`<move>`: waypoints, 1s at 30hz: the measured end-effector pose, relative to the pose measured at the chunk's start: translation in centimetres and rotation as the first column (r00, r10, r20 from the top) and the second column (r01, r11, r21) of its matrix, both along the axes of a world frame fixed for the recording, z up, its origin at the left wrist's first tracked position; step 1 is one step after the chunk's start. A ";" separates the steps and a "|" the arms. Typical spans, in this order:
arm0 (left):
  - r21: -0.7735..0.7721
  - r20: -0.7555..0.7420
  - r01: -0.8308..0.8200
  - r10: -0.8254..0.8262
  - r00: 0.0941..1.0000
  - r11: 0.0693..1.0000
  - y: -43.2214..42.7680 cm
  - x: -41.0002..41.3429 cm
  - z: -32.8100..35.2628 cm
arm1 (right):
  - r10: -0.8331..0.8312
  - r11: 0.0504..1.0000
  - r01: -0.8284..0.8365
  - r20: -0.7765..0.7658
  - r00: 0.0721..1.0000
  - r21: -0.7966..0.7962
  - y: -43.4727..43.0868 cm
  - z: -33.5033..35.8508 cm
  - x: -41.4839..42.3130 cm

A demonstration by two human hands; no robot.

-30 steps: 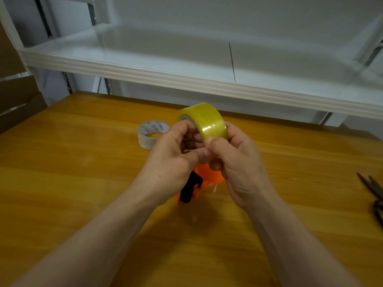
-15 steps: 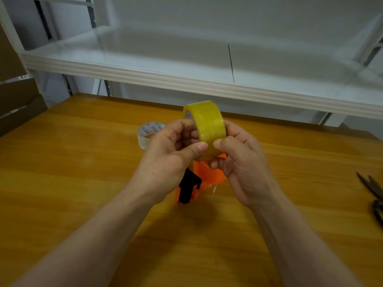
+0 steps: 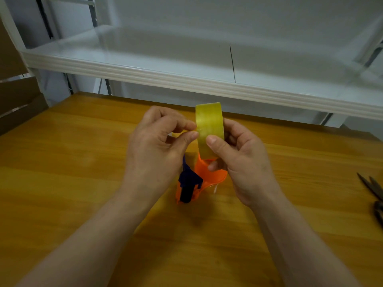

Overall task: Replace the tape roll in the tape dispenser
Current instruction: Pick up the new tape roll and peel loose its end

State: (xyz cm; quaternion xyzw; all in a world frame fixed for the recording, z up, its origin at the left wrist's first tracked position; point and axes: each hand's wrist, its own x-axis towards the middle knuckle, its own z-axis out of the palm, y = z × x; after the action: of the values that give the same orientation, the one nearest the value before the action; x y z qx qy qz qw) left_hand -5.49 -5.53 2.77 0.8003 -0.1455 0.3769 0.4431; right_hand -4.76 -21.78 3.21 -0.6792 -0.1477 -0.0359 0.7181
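Head view: a wooden table (image 3: pixel 83 183) with a warm orange-brown grain fills the lower part of the scene. Behind its far edge runs a white shelf (image 3: pixel 186 79) with a ribbed front lip, and a pale wall rises beyond it. Brown cardboard (image 3: pixel 16 96) leans at the far left. A pair of dark scissors (image 3: pixel 371 187) lies on the table at the right edge, well apart from the hands.

The yellow tape roll (image 3: pixel 209 129) is held up on edge above the table's middle, its broad, glossy, translucent outer band facing the camera. The right hand (image 3: pixel 244 158) grips it, the thumb pressed on the band and the fingers curled round the far side. The left hand (image 3: pixel 155 146) has its thumb and forefinger pinched together at the roll's left rim; whether a loose tape end sits between them cannot be told.

Directly below the roll, the orange tape dispenser (image 3: pixel 213 172) lies on the table between the two wrists, with a dark blue-black handle (image 3: pixel 188 183) pointing toward the camera.
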 end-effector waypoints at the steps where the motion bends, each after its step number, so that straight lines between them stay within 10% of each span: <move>1: 0.024 0.018 -0.008 0.007 1.000 1.000 0.1 0.0 0.0 | -0.004 1.000 0.004 0.002 1.000 -0.012 0.0 0.0 0.0; 30: 0.370 0.279 -0.259 0.159 0.947 0.892 -1.0 0.6 -0.9 | -0.071 0.995 0.072 0.018 0.997 -0.070 0.6 0.3 -0.7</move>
State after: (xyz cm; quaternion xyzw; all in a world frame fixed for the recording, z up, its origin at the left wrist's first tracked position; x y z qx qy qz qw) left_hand -4.86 -6.51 1.88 0.8334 -0.1849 0.4789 0.2046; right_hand -5.48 -21.21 3.47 -0.7087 -0.1299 -0.0615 0.6907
